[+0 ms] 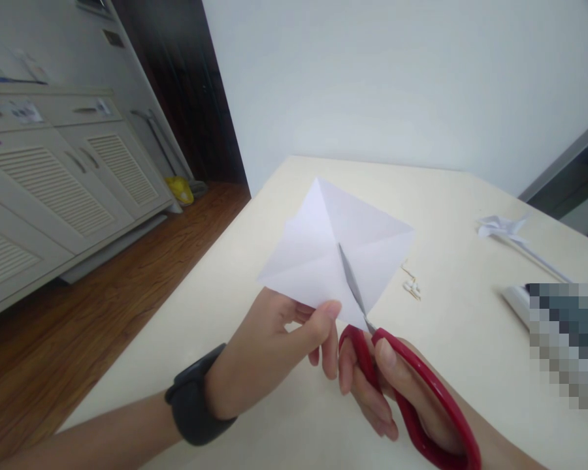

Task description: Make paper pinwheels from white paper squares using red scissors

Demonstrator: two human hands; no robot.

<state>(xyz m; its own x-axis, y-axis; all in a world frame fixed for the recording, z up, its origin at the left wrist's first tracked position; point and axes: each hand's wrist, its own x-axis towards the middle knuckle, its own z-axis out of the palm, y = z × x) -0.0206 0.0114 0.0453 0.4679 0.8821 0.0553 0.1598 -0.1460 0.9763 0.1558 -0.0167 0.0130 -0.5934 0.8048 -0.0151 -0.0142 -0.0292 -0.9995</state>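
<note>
My left hand (294, 333) pinches the lower left edge of a square sheet of white paper (372, 241), thumb on top and fingers beneath. Diagonal creases cross the sheet, which is held above the table with one corner toward me. In my right hand (387, 378) is a pair of red-handled scissors (424, 385), fingers through the loops. One grey blade lies over the paper, pointing from the near corner toward the middle along a crease. The other blade is hidden under the sheet.
On the cream table (431, 189), a white paper pinwheel (504, 228) on a stick lies at the right. Small white and tan bits (412, 287) rest beyond the scissors. A partly blurred-out object (563, 333) is at the right edge. A louvred cabinet (68, 176) stands left.
</note>
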